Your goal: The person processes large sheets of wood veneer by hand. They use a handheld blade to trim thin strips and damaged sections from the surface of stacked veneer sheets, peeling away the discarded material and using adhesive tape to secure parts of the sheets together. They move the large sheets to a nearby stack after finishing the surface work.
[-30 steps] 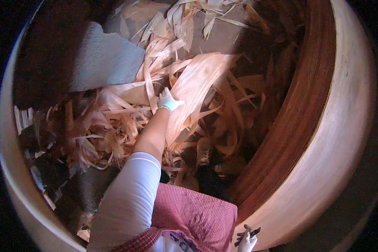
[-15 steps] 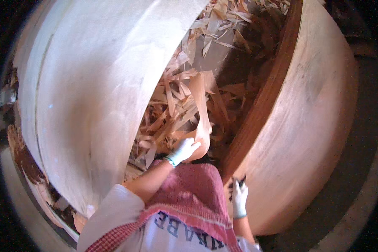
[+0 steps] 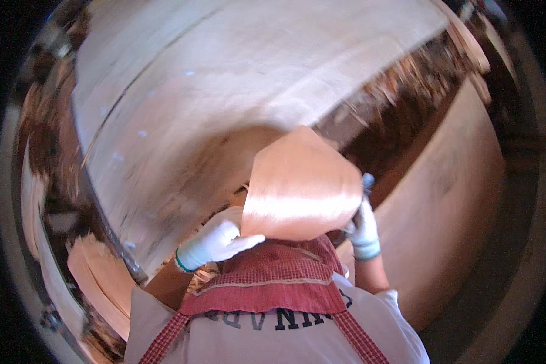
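Note:
A curved sheet of thin, pale orange-brown wood veneer (image 3: 303, 188) is held up in front of my apron. White-gloved with a green cuff, my left hand (image 3: 215, 241) grips its lower left edge, thumb stretched along the front and the other fingers partly behind it. At the sheet's right edge is my right hand (image 3: 363, 229), also gloved and closed round a small dark object (image 3: 367, 181) whose bluish end pokes out above the fingers. Blur and the veneer hide what that object is, and whether these fingers also pinch the sheet.
A large pale veneer sheet (image 3: 194, 79) spreads across the upper left. On the right stands a stack of veneer (image 3: 449, 200) with a brown side. Scraps (image 3: 394, 85) litter the dark gap between them, and more veneer pieces (image 3: 100, 276) lie at the lower left.
My left hand has lifted the veneer strip from the scraps to in front of me. My right hand has moved up from the right-hand stack to its right edge. The view has turned left.

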Action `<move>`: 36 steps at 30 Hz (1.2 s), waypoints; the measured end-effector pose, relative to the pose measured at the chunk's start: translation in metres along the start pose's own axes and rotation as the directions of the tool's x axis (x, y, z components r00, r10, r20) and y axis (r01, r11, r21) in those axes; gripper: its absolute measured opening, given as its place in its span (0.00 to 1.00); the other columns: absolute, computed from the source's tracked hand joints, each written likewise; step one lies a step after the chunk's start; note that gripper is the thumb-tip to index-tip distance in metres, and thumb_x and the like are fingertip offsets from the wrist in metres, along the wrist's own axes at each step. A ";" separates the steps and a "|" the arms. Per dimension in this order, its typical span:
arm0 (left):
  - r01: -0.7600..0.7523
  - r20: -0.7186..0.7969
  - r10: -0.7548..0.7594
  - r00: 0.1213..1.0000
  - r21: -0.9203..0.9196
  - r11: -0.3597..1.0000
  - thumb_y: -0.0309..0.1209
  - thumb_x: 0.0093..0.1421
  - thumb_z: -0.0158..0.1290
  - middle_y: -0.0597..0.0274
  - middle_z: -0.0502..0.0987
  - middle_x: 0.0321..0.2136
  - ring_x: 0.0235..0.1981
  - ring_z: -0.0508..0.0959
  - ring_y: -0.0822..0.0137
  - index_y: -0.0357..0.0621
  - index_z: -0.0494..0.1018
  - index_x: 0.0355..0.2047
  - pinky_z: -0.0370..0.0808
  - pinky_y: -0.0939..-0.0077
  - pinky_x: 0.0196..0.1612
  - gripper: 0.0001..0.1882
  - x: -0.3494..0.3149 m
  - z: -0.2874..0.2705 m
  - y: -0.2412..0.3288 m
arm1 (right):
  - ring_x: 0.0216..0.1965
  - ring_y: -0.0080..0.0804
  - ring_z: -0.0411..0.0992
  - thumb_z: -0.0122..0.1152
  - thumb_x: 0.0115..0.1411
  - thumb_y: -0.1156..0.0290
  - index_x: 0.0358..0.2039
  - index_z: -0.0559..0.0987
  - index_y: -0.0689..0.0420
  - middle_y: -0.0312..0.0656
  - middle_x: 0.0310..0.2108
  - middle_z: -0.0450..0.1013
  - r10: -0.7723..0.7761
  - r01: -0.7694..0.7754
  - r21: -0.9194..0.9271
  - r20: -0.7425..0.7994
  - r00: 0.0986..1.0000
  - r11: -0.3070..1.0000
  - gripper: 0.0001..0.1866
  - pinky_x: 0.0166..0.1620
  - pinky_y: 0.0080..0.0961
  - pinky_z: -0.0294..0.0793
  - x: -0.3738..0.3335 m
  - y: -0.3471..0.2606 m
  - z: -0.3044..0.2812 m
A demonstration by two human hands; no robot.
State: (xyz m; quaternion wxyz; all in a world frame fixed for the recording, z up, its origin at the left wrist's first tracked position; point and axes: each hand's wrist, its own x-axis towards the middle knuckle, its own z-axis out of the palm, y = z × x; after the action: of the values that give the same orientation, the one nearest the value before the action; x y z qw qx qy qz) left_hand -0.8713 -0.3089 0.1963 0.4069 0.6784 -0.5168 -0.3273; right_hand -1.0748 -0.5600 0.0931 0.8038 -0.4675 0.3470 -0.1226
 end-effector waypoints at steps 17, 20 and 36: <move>-0.056 -0.709 -0.434 0.556 -0.553 0.831 0.25 0.52 0.63 0.66 0.78 0.38 0.40 0.75 0.73 0.38 0.74 0.47 0.73 0.74 0.45 0.20 -0.563 -0.073 -0.006 | 0.26 0.20 0.69 0.68 0.56 0.68 0.36 0.76 0.63 0.36 0.25 0.73 0.200 0.733 -0.347 0.938 0.284 0.585 0.14 0.30 0.24 0.68 -0.212 0.059 0.502; -0.073 -0.795 -0.552 0.251 -0.584 0.809 0.19 0.53 0.57 0.64 0.78 0.36 0.39 0.76 0.71 0.38 0.75 0.42 0.73 0.74 0.43 0.14 -0.604 -0.082 0.017 | 0.40 0.22 0.73 0.68 0.57 0.66 0.48 0.74 0.64 0.39 0.39 0.77 0.162 0.669 -0.244 0.969 0.184 0.702 0.22 0.45 0.22 0.72 -0.228 0.081 0.558; -0.037 -0.897 -0.418 -0.142 -0.417 0.908 0.22 0.59 0.52 0.63 0.76 0.42 0.43 0.73 0.73 0.36 0.72 0.46 0.70 0.75 0.47 0.14 -0.740 -0.145 -0.018 | 0.27 0.50 0.76 0.58 0.59 0.67 0.38 0.71 0.57 0.55 0.25 0.72 -0.013 0.826 -0.259 0.952 0.306 0.500 0.10 0.30 0.38 0.71 -0.225 0.260 0.696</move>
State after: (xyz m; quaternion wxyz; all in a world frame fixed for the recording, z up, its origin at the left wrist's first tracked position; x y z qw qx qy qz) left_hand -0.9249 0.4409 0.2639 0.6971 0.6892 0.1241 0.1538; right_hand -0.8047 0.1600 0.1992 0.5162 -0.8162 -0.2549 0.0499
